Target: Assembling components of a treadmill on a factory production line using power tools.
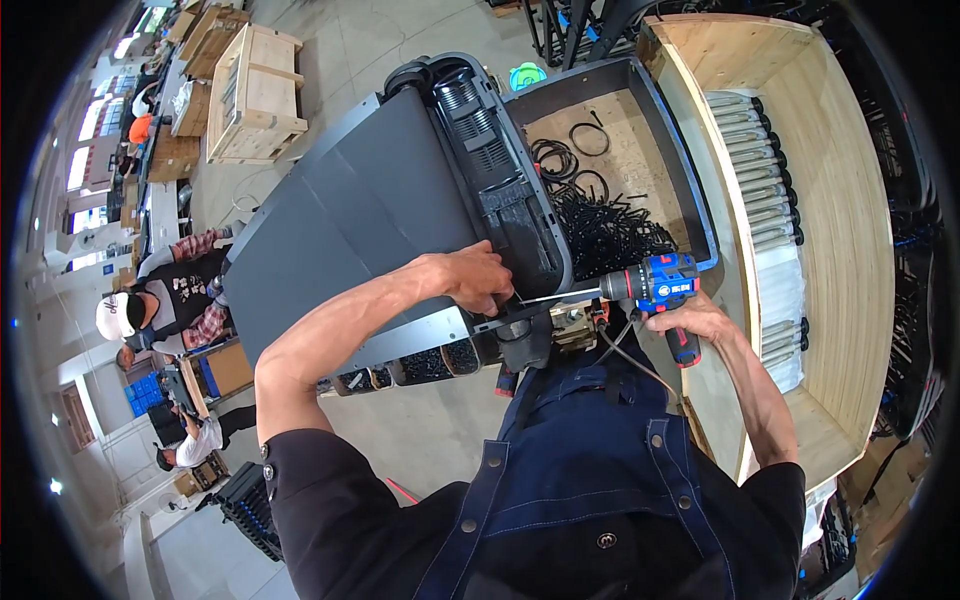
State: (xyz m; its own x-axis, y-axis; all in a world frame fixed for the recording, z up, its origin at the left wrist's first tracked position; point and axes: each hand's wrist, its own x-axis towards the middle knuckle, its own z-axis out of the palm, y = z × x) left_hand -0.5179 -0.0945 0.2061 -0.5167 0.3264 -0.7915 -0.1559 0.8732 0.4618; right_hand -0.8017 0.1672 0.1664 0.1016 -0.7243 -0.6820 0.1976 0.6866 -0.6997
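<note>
A treadmill [355, 190] with a black belt and an exposed motor [470, 115] lies in front of me. My right hand [692, 318] grips a blue and black cordless drill [652, 284], held level and pointing left. Its long bit [560, 298] reaches to the near corner of the treadmill's frame. At that corner my left hand [474, 280] rests with fingers curled together beside the bit's tip. Whatever those fingers pinch is hidden. A second dark power tool [524, 345] is just below the corner, partly covered by the frame.
Right of the treadmill, a tray [690, 165] holds black cables [556, 160] and many black bolts [610, 235]. Beyond it stands a wooden crate [840, 200] with rows of metal cylinders [755, 170]. Small parts bins [425, 367] line the near edge. Two people [150, 310] work at left.
</note>
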